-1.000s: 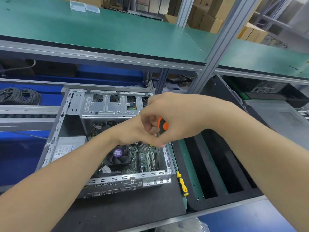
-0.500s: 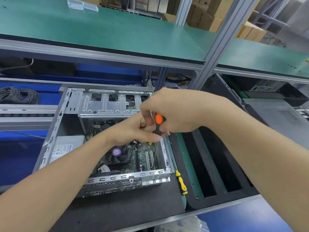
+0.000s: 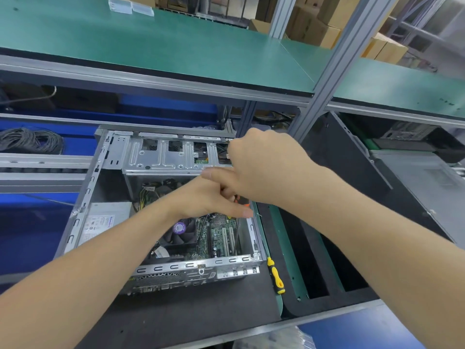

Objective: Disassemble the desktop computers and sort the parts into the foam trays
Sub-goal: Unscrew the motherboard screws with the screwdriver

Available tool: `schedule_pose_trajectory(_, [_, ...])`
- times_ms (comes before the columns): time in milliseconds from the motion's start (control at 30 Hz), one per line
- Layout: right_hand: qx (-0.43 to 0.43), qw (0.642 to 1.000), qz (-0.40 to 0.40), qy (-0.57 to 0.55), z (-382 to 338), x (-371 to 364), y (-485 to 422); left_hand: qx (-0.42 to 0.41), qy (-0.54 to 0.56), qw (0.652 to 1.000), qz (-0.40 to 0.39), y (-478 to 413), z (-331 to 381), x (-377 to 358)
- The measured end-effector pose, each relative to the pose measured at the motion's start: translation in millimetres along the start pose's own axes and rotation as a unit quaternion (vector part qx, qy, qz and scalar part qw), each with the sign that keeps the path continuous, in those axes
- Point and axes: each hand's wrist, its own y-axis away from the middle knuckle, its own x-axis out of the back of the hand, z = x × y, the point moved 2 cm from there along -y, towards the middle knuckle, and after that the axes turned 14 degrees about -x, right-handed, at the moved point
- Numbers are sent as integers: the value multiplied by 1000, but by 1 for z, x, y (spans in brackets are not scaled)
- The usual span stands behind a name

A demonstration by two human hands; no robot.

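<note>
Right hand (image 3: 264, 170), grasp indiscernible, has lifted toward 12 o'clock off the orange-handled black screwdriver (image 3: 241, 200), left hand (image 3: 208, 197) gripping it; unscrewing likely finished.

Right hand (image 3: 264, 170) lifted toward drive cage (image 3: 173, 157).

Bare matt sheet-metal computer case (image 3: 161, 159) beside matt black foam tray (image 3: 312, 250), glossy plastic-handled screwdriver (image 3: 276, 277).

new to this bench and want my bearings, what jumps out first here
The open computer case sits at centre, its insides exposed. Right above it the left hand and right hand meet, an orange screwdriver peeking out between them. A yellow screwdriver lies on the mat just right of the case, beside the black foam tray.
</note>
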Motion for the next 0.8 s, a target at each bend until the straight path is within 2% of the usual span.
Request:
schedule_pose_trajectory(67, [4,1000,-28,0,-2,-1,-2,-5,6,1000,6,-1,-3,-2])
schedule_pose_trajectory(167, [73,993,-86,-24,4,-2,-8,-10,38,999,-17,1,-7,1])
schedule_pose_trajectory(267, [122,979,-144,-81,12,2,-12,-46,84,994,-55,6,-9,5])
schedule_pose_trajectory(367, [145,957,-191,-160,18,0,-19,-35,60,997,-39,9,-14,10])
schedule_pose_trajectory(433, [141,928,-232,-256,20,-9,-22,-22,52,998,-25,7,-18,8])
schedule_pose_trajectory(500, [121,877,-277,-372,18,-25,-24,-34,35,999,-16,4,-20,2])
schedule_pose_trajectory(533, [110,859,-279,-415,16,-35,-25,-27,28,999,-1,4,-24,3])
schedule_pose_trajectory(600, [91,852,-253,-449,12,-56,-28,-7,4,1000,4,7,-28,7])
schedule_pose_trajectory(667, [79,865,-232,-438,7,-77,-32,48,-47,996,-50,12,-39,14])
schedule_pose_trajectory(733, [69,874,-206,-435,4,-94,-38,101,-49,985,-127,20,-48,17])
schedule_pose_trajectory(800, [70,851,-191,-483,1,-105,-47,135,-20,981,-137,26,-58,22])
